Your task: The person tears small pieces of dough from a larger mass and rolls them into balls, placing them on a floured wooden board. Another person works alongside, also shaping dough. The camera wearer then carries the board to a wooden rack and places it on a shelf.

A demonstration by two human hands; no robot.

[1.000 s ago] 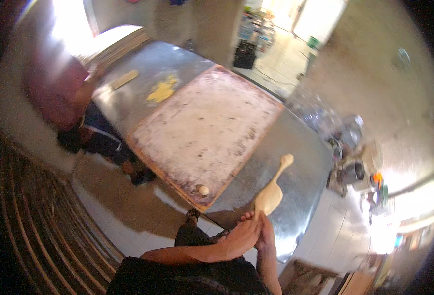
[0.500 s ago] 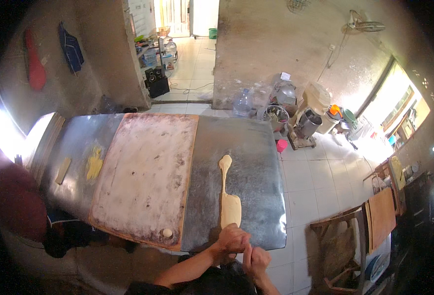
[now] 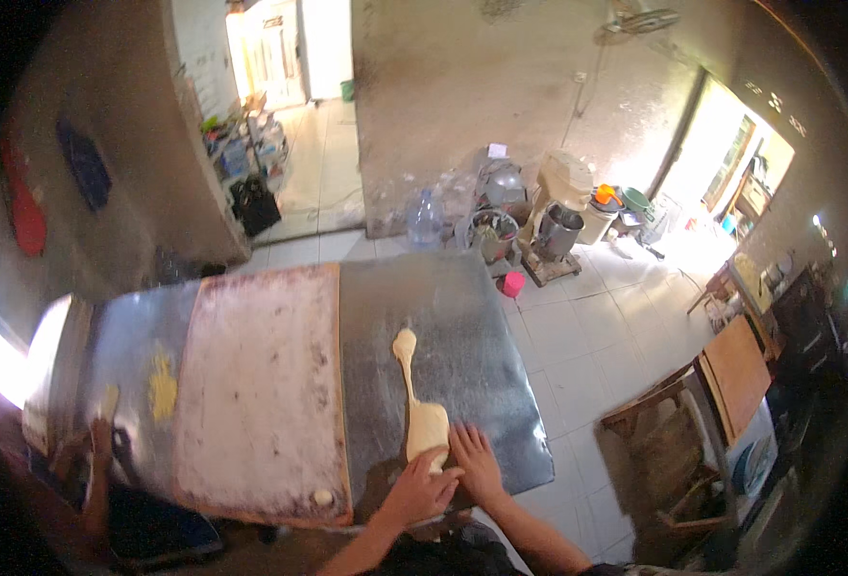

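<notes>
At the lower center of the frame, the left hand (image 3: 426, 488) is curling over the near end of a long piece of dough (image 3: 430, 427); whether its fingers are gripping, I cannot tell. Close to it, the right hand (image 3: 475, 463) is reaching along the dough's right side with its fingers straightened. The dough is lying on the dark metal tabletop (image 3: 486, 374), a thin neck joining its broad part to a small knob farther up. Left of it, a pale, orange-edged board (image 3: 261, 384) is carrying a small round ball (image 3: 323, 498) at its lower right corner. Farther left, yellow matter (image 3: 163, 388) is sitting on the metal, and a co-worker's hand (image 3: 100, 437) is showing near a pale strip (image 3: 109, 397). In the upper right, a stand mixer (image 3: 563, 182) is standing by the wall.
</notes>
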